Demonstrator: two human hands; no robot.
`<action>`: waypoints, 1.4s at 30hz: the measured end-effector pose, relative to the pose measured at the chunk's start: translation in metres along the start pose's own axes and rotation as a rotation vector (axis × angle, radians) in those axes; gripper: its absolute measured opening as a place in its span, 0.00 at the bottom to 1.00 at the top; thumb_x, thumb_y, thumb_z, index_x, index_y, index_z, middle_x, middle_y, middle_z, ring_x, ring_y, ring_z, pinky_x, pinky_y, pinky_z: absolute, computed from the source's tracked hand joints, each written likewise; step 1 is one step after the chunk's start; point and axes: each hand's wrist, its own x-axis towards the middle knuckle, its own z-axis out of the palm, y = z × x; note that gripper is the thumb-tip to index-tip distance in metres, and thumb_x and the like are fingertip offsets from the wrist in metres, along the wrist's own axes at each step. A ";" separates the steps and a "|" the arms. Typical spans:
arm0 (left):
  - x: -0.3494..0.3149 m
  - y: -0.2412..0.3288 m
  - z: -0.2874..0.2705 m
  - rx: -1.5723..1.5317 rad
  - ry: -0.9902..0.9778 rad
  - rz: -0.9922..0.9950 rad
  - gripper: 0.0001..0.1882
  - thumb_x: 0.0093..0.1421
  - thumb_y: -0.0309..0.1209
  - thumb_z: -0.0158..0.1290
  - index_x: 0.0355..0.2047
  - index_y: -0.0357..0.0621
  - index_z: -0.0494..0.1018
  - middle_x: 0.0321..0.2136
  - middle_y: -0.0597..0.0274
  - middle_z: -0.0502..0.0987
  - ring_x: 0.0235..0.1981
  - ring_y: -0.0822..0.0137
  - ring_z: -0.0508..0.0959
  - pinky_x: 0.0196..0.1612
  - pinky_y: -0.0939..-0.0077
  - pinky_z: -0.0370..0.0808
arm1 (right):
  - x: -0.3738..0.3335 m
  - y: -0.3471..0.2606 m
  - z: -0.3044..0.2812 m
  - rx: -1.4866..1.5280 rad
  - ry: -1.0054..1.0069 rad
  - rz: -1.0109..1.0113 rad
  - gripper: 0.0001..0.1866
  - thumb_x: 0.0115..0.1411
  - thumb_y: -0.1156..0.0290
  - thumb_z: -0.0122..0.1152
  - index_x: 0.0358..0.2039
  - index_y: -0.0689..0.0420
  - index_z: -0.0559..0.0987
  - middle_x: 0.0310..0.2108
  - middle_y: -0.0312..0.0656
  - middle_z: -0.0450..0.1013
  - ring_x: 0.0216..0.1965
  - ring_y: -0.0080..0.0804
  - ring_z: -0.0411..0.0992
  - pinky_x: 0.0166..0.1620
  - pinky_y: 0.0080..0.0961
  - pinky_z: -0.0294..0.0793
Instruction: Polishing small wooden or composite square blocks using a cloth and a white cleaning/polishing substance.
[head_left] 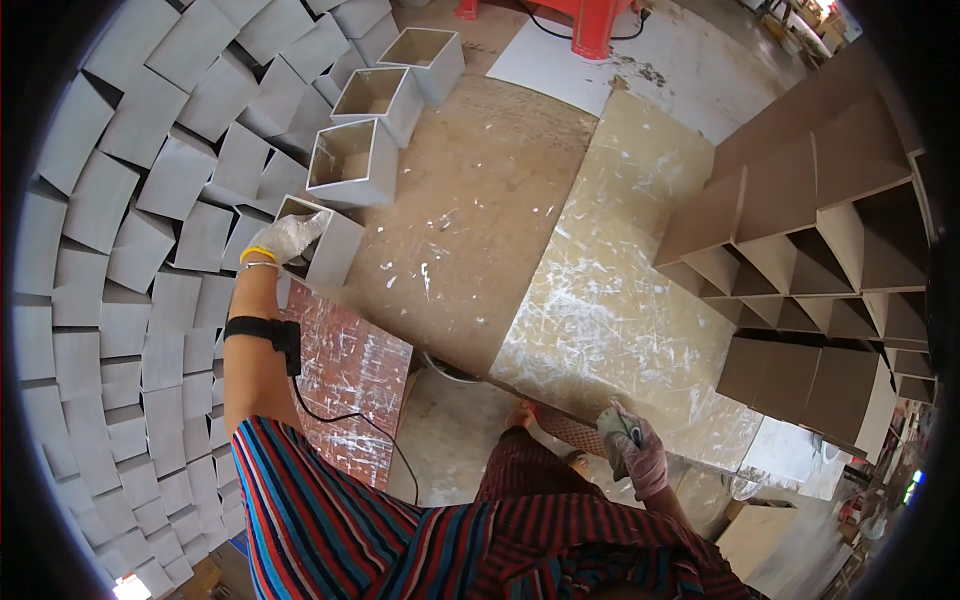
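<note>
My left hand [290, 238], in a whitish work glove with a yellow cuff, reaches out to the left and grips the rim of an open-topped white box [337, 250]. Its fingers are partly hidden inside the box. Three more open white boxes, the nearest [380, 165] among them, stand in a row beyond it on the brown board [470, 200]. Close to my body on the right, my right hand [648, 462], in a pinkish, stained glove, is closed around a crumpled grey-green cloth [618, 440].
A tall wall of stacked white boxes [165, 180] fills the left side. On the right stands a brown compartmented shelf unit [780, 200]. A paint-streaked yellowish board [610, 300] lies beside the brown one. A reddish scuffed panel [345, 370] is near my left arm; a red stool [590, 30] stands at the back.
</note>
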 end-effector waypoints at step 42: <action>0.000 0.107 -0.025 0.298 0.415 0.204 0.27 0.56 0.50 0.47 0.52 0.52 0.67 0.48 0.54 0.71 0.49 0.55 0.70 0.52 0.65 0.67 | -0.005 -0.003 -0.007 0.178 0.041 0.118 0.20 0.56 0.72 0.55 0.50 0.64 0.68 0.41 0.44 0.72 0.40 0.25 0.70 0.43 0.21 0.69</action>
